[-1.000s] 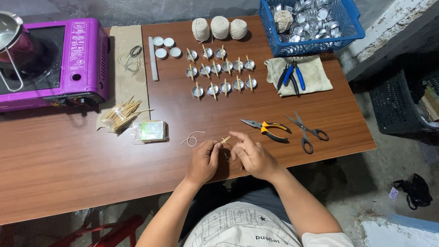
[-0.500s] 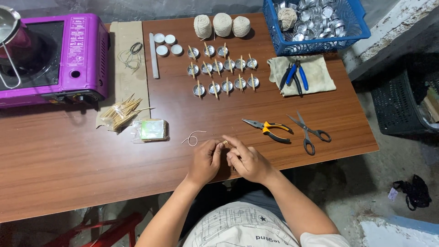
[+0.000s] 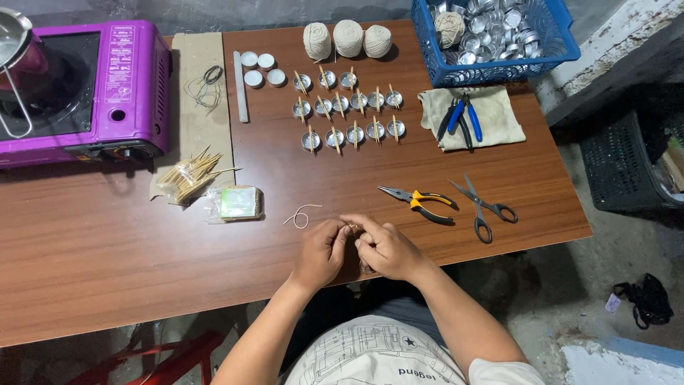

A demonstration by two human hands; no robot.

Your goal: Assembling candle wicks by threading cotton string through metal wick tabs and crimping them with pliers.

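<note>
- Head view, lower centre of the frame: my left hand [image 3: 320, 251] and right hand [image 3: 387, 249] meet just above the near edge of the bench [image 3: 107, 264]. The fingers of both are pinched together on something small between them; it looks like a bit of wick string with a tiny metal piece, but it is too small to tell surely.
- What could go wrong: the piece is tiny and held only at my fingertips, so I judge a slip would drop it into my lap or off the bench edge, which is right under my hands.
- A loose curl of string [image 3: 302, 216] lies just left of my left hand; a sweep of the wrist could brush it away.
- Right of my hands lie yellow-handled pliers [image 3: 420, 203] and scissors [image 3: 481, 207], near enough that my right elbow could knock them.
- Further up, rows of small metal cups [image 3: 349, 107] with sticks laid across stand well apart from my hands; nothing blocks the way there.
- Left of centre: a bundle of wooden sticks [image 3: 189, 177] and a small packet [image 3: 239, 203].
- Upper left, a purple stove [image 3: 132, 78]; upper right, a blue basket [image 3: 499, 43] of empty cups, with blue-handled pliers on a cloth [image 3: 499, 114] below it.
</note>
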